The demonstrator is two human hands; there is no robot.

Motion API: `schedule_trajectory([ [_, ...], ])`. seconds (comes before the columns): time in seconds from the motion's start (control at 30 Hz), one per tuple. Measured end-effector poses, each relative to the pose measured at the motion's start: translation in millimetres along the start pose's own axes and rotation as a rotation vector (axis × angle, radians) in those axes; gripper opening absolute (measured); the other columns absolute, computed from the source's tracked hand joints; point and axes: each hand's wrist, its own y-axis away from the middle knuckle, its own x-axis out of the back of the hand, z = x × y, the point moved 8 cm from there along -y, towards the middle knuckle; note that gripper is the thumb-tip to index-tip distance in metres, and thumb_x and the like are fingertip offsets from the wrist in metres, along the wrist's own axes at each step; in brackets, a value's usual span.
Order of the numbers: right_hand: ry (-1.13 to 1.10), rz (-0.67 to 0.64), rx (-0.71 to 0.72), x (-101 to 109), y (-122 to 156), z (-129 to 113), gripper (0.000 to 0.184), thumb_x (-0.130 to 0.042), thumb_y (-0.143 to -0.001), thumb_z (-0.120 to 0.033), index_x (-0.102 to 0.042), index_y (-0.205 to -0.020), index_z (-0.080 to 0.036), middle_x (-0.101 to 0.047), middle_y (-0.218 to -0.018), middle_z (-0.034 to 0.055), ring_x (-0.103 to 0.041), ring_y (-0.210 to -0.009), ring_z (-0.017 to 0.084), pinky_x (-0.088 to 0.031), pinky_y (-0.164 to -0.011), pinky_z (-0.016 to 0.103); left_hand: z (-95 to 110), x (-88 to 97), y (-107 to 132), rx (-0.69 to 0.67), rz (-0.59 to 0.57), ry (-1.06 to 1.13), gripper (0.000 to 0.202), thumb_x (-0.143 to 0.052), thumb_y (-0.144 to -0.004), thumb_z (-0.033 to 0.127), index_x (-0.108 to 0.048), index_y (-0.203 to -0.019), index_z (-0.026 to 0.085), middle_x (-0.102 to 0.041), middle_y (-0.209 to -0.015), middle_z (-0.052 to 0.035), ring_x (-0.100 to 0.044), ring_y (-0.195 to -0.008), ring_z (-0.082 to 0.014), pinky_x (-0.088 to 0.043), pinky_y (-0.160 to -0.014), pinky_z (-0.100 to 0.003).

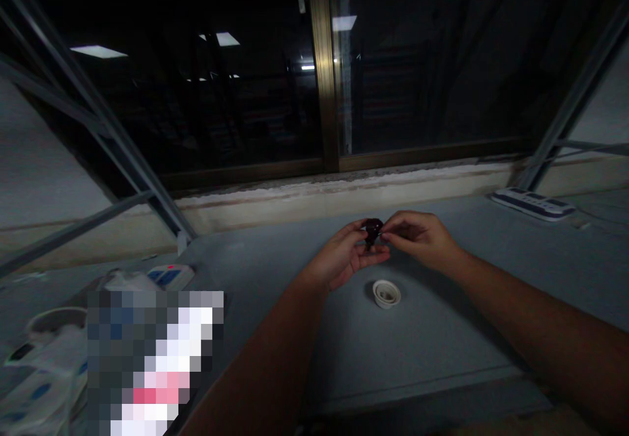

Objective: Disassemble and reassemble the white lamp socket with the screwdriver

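Counter (pixel 427 344), grey-blue. Upon it, one white round cup-like piece (pixel 386 294), just in front of the hands. Above and beyond: one dark, glossy rounded object (pixel 374 226), held up in the fingers of the left hand (pixel 341 257). Right hand (pixel 425 236): fingers bent together at the object's right side; whether they grip it, cannot tell. Farther right: one power strip (pixel 533 204). Behind: window frame (pixel 324 62), brass-toned.

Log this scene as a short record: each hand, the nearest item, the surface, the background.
Left hand: holds a small dark red object
Right hand: fingertips at the object's right edge; grip unclear
Nearest item: round white cup-like piece, on the table below the hands
Surface: grey-blue table
Background: dark window
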Motion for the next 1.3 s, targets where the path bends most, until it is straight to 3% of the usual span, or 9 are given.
schedule_trajectory([
  [0.23, 0.267, -0.042, 0.188, -2, 0, -24, 0.009, -0.069, -0.089, -0.028, -0.073, -0.092, -0.021, -0.073, -0.084, 0.0049, -0.070, -0.075, 0.017, -0.056, -0.070, 0.030, -1, -1.0, -1, 0.018, -0.025, 0.066, 0.019, -0.061, -0.087, 0.012, -0.063, -0.106, 0.013, -0.069, -0.098, -0.0095, -0.071, -0.081, -0.0187, -0.058, -0.090, -0.042],
  [0.4, 0.345, -0.055, 0.226, -3, 0, -32, 0.008, -0.066, -0.090, -0.024, -0.073, -0.092, -0.022, -0.073, -0.083, 0.0038, -0.069, -0.073, 0.016, -0.056, -0.070, 0.031, -1, 3.3, -3, -0.012, -0.034, -0.018, 0.023, -0.062, -0.086, 0.015, -0.060, -0.109, 0.014, -0.069, -0.089, -0.0087, -0.069, -0.074, -0.0171, -0.054, -0.074, -0.030],
  [0.63, 0.258, 0.005, 0.127, 0, 0, -16, 0.012, -0.068, -0.090, -0.029, -0.074, -0.097, -0.020, -0.074, -0.090, 0.0062, -0.071, -0.077, 0.018, -0.058, -0.072, 0.032, 4, 6.4, -2, -0.090, 0.011, -0.066, 0.031, -0.070, -0.083, 0.013, -0.059, -0.112, 0.014, -0.066, -0.095, -0.0079, -0.065, -0.080, -0.0150, -0.050, -0.075, -0.028],
  [0.97, -0.051, 0.037, -0.118, 1, -3, 9, 0.023, -0.077, -0.083, -0.039, -0.075, -0.094, -0.019, -0.074, -0.089, 0.0060, -0.068, -0.080, 0.018, -0.053, -0.075, 0.031, 9, 7.4, -1, -0.207, 0.024, -0.086, 0.048, -0.078, -0.078, 0.010, -0.051, -0.117, 0.019, -0.067, -0.104, -0.0056, -0.069, -0.096, -0.0178, -0.049, -0.103, -0.042],
  [1.17, -0.142, 0.000, -0.171, -5, -5, 17, 0.023, -0.075, -0.084, -0.040, -0.070, -0.091, -0.019, -0.071, -0.087, 0.0030, -0.065, -0.080, 0.016, -0.050, -0.078, 0.030, 10, 12.9, -5, -0.273, 0.031, -0.159, 0.054, -0.082, -0.075, 0.015, -0.053, -0.119, 0.021, -0.066, -0.105, -0.0041, -0.068, -0.093, -0.0165, -0.052, -0.100, -0.041],
  [1.3, -0.140, -0.022, -0.193, -5, -6, 23, 0.025, -0.074, -0.084, -0.042, -0.068, -0.087, -0.018, -0.068, -0.080, 0.0020, -0.061, -0.072, 0.014, -0.048, -0.071, 0.028, 19, 12.6, -4, -0.381, 0.040, -0.326, 0.050, -0.081, -0.076, 0.018, -0.055, -0.119, 0.021, -0.063, -0.111, -0.0044, -0.067, -0.089, -0.0136, -0.053, -0.091, -0.034],
])
